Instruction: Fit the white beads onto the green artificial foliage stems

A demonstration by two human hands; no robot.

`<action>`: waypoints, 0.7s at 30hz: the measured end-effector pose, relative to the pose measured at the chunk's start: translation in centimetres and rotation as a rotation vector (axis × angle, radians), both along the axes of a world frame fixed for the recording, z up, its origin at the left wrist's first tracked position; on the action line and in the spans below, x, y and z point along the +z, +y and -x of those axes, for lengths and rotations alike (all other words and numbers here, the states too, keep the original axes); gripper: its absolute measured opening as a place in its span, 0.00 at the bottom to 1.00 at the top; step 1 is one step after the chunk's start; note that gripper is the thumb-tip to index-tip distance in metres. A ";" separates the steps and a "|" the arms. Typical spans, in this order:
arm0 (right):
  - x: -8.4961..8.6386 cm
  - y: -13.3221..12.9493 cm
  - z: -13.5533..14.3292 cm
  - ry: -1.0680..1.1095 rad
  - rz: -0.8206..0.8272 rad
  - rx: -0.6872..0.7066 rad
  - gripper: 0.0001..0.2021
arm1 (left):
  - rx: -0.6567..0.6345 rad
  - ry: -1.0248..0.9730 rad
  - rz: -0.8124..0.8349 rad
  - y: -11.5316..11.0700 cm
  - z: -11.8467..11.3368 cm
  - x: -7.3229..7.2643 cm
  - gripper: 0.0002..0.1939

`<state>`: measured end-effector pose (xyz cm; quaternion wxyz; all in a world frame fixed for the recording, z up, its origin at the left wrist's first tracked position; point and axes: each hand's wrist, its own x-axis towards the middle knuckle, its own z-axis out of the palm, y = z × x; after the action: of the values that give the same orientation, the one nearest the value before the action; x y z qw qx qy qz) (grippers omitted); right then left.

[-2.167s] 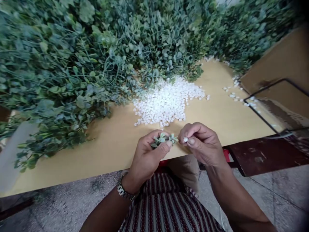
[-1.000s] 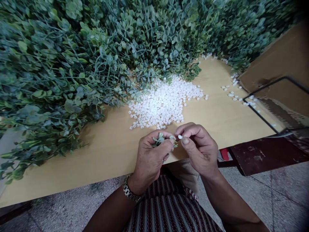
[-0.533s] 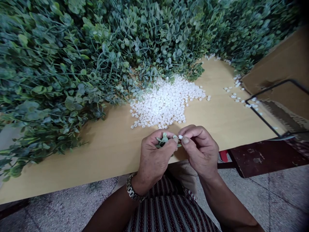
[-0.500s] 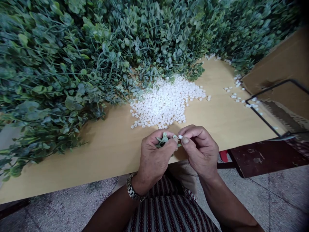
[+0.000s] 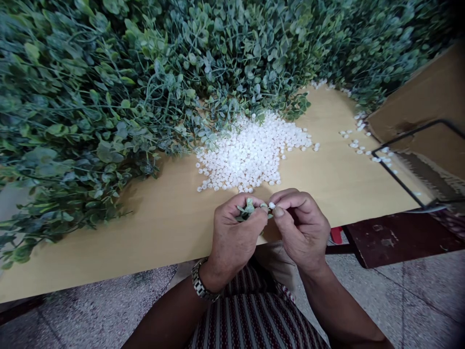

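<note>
Sprig (image 5: 249, 207), pinched in the fingers of the left hand (image 5: 234, 237) above the worktop's near edge, has come up to the bead (image 5: 271, 205) the right hand (image 5: 307, 232) pinches, so they now seem to touch.

Below the tan table (image 5: 163, 218), we see speckled terrazzo floor (image 5: 87, 295) toward eight o'clock and a scuffed maroon bench (image 5: 403, 240) near four.
</note>
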<state>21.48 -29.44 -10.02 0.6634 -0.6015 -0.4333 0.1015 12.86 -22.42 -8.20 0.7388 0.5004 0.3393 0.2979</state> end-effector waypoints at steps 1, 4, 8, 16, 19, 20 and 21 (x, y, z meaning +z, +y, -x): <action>0.0 0.0 0.0 -0.012 0.002 0.003 0.08 | 0.001 0.004 -0.009 0.0 0.0 0.0 0.05; -0.1 -0.1 -0.3 -0.078 0.017 0.022 0.09 | 0.007 0.018 -0.040 0.1 0.0 0.1 0.06; 0.0 -0.5 -1.1 -0.184 0.064 0.104 0.09 | -0.013 0.024 -0.135 0.3 0.3 0.4 0.06; 0.9 -1.0 -2.5 -0.309 0.104 0.275 0.08 | -0.090 0.063 -0.366 0.7 0.6 0.5 0.08; 0.9 -1.0 -2.9 -0.367 0.092 0.318 0.08 | -0.106 0.067 -0.428 0.6 0.8 0.3 0.08; 0.9 -1.0 -3.1 -0.386 0.090 0.329 0.08 | -0.112 0.068 -0.446 0.5 0.9 0.2 0.09; 0.9 -1.0 -3.2 -0.403 0.089 0.337 0.08 | -0.121 0.070 -0.464 0.5 0.9 0.2 0.09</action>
<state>24.64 -30.43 -9.17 0.5104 -0.5578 -0.6456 0.1077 11.92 -21.91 -8.05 0.6084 0.6861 0.2564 0.3055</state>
